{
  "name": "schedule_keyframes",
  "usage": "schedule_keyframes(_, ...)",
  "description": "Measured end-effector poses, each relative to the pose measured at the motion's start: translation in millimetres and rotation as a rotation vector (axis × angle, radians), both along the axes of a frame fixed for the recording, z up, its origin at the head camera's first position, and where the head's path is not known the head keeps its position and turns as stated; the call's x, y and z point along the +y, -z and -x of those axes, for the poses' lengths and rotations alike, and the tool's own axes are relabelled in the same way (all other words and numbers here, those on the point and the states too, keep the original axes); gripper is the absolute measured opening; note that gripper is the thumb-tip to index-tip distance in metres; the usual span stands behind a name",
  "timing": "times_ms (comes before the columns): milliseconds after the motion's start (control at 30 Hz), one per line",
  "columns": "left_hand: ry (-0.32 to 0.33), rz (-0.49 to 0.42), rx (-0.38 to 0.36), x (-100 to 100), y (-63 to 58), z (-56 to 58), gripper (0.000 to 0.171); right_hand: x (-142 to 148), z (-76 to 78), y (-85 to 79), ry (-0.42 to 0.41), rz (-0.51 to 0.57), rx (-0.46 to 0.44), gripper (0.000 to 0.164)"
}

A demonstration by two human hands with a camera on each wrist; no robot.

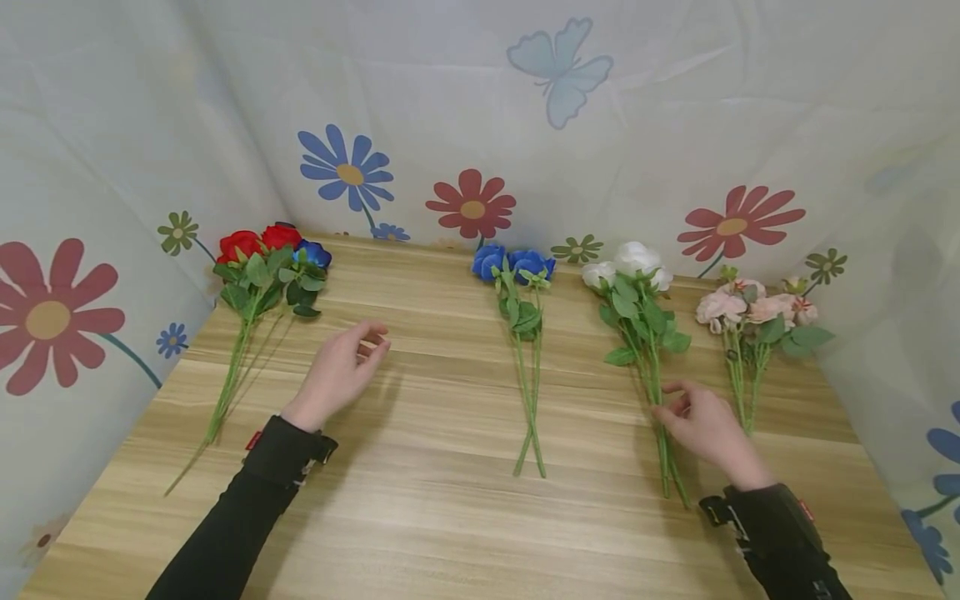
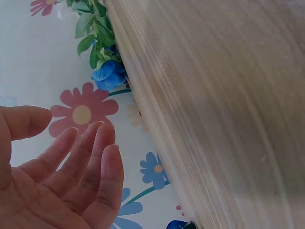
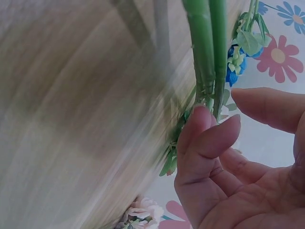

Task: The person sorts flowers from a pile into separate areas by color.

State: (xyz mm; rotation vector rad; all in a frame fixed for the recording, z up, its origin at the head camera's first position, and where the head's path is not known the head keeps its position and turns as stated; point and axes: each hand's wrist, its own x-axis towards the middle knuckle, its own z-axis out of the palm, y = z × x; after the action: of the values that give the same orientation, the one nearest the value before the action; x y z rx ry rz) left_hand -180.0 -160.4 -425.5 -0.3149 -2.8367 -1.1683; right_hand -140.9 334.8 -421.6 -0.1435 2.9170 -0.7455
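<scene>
My left hand (image 1: 341,371) is held above the table with its fingers loosely bent and nothing in them. It is nearest a bunch (image 1: 258,275) of red roses with a blue rose beside them. My right hand (image 1: 705,425) is at the green stems (image 3: 205,52) of the white roses (image 1: 637,258). In the right wrist view the fingertips (image 3: 201,114) are at the stems, while the thumb stands apart from them. Whether the fingertips touch the stems I cannot tell. Two blue roses (image 1: 531,263) with crossed stems lie between the hands.
Pale pink flowers (image 1: 768,308) lie to the right of the white roses. All the bunches lie on a wood-grain table (image 1: 435,500), blooms toward the back. A white cloth (image 1: 420,75) printed with flowers and a butterfly hangs behind and at the sides.
</scene>
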Motion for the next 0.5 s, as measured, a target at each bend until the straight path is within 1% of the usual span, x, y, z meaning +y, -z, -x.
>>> schedule_keyframes(333, -0.001, 0.014, 0.003, 0.0, 2.4, -1.1, 0.031, 2.2, -1.1, -0.6, 0.023, 0.010, -0.014, 0.042)
schedule_keyframes(400, 0.001, 0.018, 0.008, -0.1, 2.7, -0.7, 0.031, 3.1, -1.2, -1.7, 0.034, 0.014, 0.002, 0.040)
schedule_keyframes(500, 0.002, 0.027, 0.011, 0.0, 3.0, -0.4, 0.030, 2.5, -1.9, -3.9, 0.053, 0.017, 0.056, 0.037)
